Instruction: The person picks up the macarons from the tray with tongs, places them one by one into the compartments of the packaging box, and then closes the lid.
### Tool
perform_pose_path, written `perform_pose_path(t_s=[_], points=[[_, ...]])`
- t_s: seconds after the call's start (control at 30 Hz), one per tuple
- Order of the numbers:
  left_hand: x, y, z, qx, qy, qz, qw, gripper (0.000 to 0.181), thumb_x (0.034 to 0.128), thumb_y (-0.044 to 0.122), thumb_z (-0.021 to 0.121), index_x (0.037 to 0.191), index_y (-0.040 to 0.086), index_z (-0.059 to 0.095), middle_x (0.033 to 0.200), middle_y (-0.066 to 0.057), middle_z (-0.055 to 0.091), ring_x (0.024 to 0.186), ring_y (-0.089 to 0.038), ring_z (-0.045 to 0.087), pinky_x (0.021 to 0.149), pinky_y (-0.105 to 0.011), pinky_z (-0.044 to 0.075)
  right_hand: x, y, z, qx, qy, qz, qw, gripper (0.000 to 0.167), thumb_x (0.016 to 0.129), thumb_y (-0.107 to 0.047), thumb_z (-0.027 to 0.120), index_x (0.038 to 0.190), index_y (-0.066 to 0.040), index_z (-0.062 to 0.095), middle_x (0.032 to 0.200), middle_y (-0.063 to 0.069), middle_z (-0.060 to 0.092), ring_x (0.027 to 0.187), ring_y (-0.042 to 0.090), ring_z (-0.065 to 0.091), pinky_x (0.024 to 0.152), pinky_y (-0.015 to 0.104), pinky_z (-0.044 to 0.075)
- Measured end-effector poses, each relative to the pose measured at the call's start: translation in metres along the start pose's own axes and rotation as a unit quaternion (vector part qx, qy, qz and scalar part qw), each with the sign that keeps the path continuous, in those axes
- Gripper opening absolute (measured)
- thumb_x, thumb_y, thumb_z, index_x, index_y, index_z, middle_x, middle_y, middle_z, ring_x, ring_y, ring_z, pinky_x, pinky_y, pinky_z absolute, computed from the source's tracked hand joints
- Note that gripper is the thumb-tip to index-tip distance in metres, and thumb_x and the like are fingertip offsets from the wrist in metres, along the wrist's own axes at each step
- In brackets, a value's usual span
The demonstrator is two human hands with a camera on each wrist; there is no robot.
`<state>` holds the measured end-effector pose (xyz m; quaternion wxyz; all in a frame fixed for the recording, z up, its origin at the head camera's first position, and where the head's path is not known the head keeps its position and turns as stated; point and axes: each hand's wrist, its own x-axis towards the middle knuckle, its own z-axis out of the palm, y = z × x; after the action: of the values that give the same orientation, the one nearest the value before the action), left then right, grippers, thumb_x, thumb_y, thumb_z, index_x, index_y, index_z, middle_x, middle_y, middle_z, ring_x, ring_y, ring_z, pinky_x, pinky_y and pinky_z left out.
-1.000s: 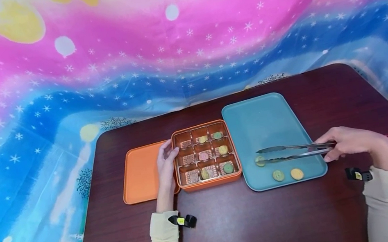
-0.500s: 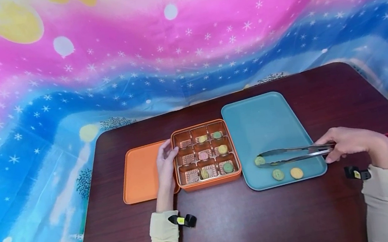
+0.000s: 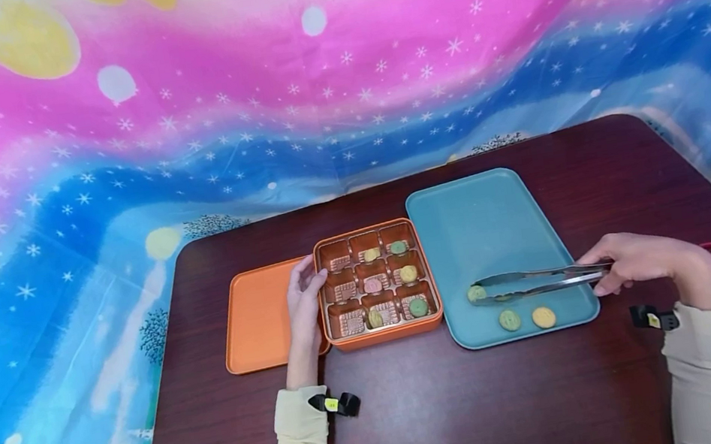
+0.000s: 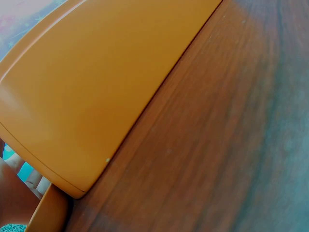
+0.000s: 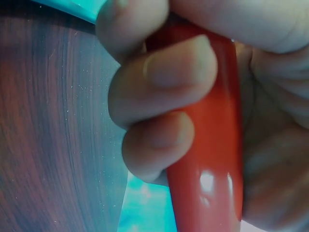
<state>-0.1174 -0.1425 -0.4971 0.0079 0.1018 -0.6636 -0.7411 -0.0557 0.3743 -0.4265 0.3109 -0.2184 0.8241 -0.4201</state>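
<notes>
My right hand [image 3: 650, 258] grips the red handle [image 5: 207, 130] of metal tongs [image 3: 542, 287]. The tong arms are spread apart low over the teal tray [image 3: 477, 212], their tips around a round green cookie [image 3: 476, 294]. Whether they touch it is unclear. Beneath the lower arm, another piece is mostly hidden. Nearer the tray's front edge lie a green cookie [image 3: 509, 320] and a yellow cookie [image 3: 544, 317]. My left hand [image 3: 303, 305] holds the left wall of the orange divided box [image 3: 385, 335], thumb at its rim. Several compartments contain cookies; the left column has none.
An orange lid [image 3: 256, 319] lies flat left of the box, partly under my left forearm. The tray stands right against the box's right side. All sit on a dark wooden table [image 3: 491, 408], with a colourful snowflake cloth [image 3: 325, 105] hanging behind.
The tongs have shifted slightly, so their tips now stand on either side of the green cookie instead of over it. My left hand and the box have stayed in place.
</notes>
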Motion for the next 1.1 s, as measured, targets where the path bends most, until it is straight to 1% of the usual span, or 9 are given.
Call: perform_pose_path(t_s=[0.13, 0.37, 0.43, 0.6, 0.8, 0.87, 0.93, 1.03, 1.1], points=[[0.0, 0.0, 0.0, 0.0, 0.001, 0.0, 1.0, 0.048, 0.1008, 0.012, 0.066, 0.146, 0.004, 0.054, 0.147, -0.014, 0.053, 0.136, -0.026, 0.047, 0.111, -0.041, 0.038, 0.0, 0.001, 0.0, 0.0, 0.011, 0.011, 0.9999, 0.023, 0.088, 0.007, 0.066, 0.106, -0.003, 0.075, 0.062, 0.004, 0.055, 0.053, 0.02, 0.053, 0.047, 0.03, 0.046], [0.0, -0.001, 0.0, 0.006, 0.0, 0.0, 1.0, 0.048, 0.1011, 0.012, 0.066, 0.147, 0.004, 0.053, 0.148, -0.015, 0.052, 0.136, -0.026, 0.047, 0.111, -0.042, 0.038, 0.0, -0.004, 0.001, -0.035, 0.053, 0.029, 0.9976, 0.018, 0.091, 0.003, 0.069, 0.109, 0.003, 0.073, 0.065, -0.004, 0.056, 0.056, 0.019, 0.053, 0.049, 0.03, 0.046], [0.0, 0.0, 0.0, 0.005, 0.0, 0.002, 1.0, 0.048, 0.1008, 0.012, 0.066, 0.147, 0.004, 0.054, 0.147, -0.015, 0.052, 0.136, -0.026, 0.047, 0.111, -0.042, 0.038, 0.001, -0.007, 0.001, -0.041, 0.065, 0.046, 0.996, 0.02, 0.091, 0.001, 0.07, 0.111, 0.005, 0.072, 0.066, -0.004, 0.056, 0.056, 0.018, 0.052, 0.05, 0.03, 0.045], [0.0, 0.001, 0.0, -0.001, -0.003, 0.003, 1.0, 0.047, 0.1005, 0.011, 0.066, 0.146, 0.004, 0.054, 0.145, -0.015, 0.053, 0.134, -0.026, 0.048, 0.11, -0.041, 0.038, 0.005, -0.017, 0.002, -0.059, 0.09, 0.095, 0.9896, 0.028, 0.092, -0.005, 0.073, 0.118, 0.004, 0.072, 0.071, -0.003, 0.058, 0.061, 0.015, 0.051, 0.054, 0.03, 0.046], [-0.001, -0.001, 0.0, 0.004, -0.005, 0.001, 1.0, 0.047, 0.1005, 0.012, 0.067, 0.145, 0.004, 0.054, 0.145, -0.014, 0.054, 0.134, -0.027, 0.048, 0.11, -0.043, 0.039, 0.006, -0.029, 0.003, -0.078, 0.116, 0.13, 0.9816, 0.037, 0.094, -0.01, 0.073, 0.127, 0.007, 0.068, 0.086, 0.001, 0.067, 0.072, 0.018, 0.061, 0.059, 0.031, 0.048], [-0.001, -0.002, 0.0, 0.006, -0.007, 0.0, 1.0, 0.048, 0.1006, 0.013, 0.067, 0.146, 0.004, 0.054, 0.145, -0.015, 0.054, 0.134, -0.027, 0.048, 0.111, -0.044, 0.039, 0.008, -0.032, 0.003, -0.086, 0.127, 0.127, 0.9799, 0.039, 0.095, -0.011, 0.073, 0.129, 0.008, 0.066, 0.089, 0.001, 0.07, 0.072, 0.019, 0.062, 0.057, 0.032, 0.047], [-0.001, -0.001, 0.0, 0.003, -0.008, 0.001, 1.0, 0.048, 0.1006, 0.013, 0.067, 0.145, 0.004, 0.054, 0.145, -0.015, 0.054, 0.134, -0.028, 0.048, 0.111, -0.044, 0.039, 0.011, -0.037, 0.003, -0.095, 0.139, 0.123, 0.9779, 0.04, 0.095, -0.012, 0.074, 0.13, 0.007, 0.066, 0.087, 0.001, 0.069, 0.067, 0.018, 0.06, 0.056, 0.031, 0.045], [-0.002, -0.001, 0.0, 0.002, -0.008, 0.004, 1.0, 0.047, 0.101, 0.015, 0.067, 0.146, 0.004, 0.054, 0.144, -0.015, 0.054, 0.133, -0.028, 0.05, 0.11, -0.044, 0.04, 0.018, -0.044, 0.003, -0.107, 0.154, 0.113, 0.9758, 0.041, 0.095, -0.013, 0.074, 0.13, 0.007, 0.065, 0.082, 0.0, 0.066, 0.058, 0.017, 0.052, 0.055, 0.031, 0.043], [-0.001, -0.001, 0.0, -0.002, -0.006, 0.004, 1.0, 0.047, 0.1009, 0.014, 0.067, 0.145, 0.005, 0.054, 0.144, -0.015, 0.054, 0.132, -0.028, 0.05, 0.109, -0.045, 0.041, 0.023, -0.049, 0.003, -0.109, 0.159, 0.114, 0.9746, 0.042, 0.095, -0.014, 0.074, 0.131, 0.007, 0.065, 0.078, 0.0, 0.062, 0.054, 0.017, 0.047, 0.055, 0.031, 0.042]])
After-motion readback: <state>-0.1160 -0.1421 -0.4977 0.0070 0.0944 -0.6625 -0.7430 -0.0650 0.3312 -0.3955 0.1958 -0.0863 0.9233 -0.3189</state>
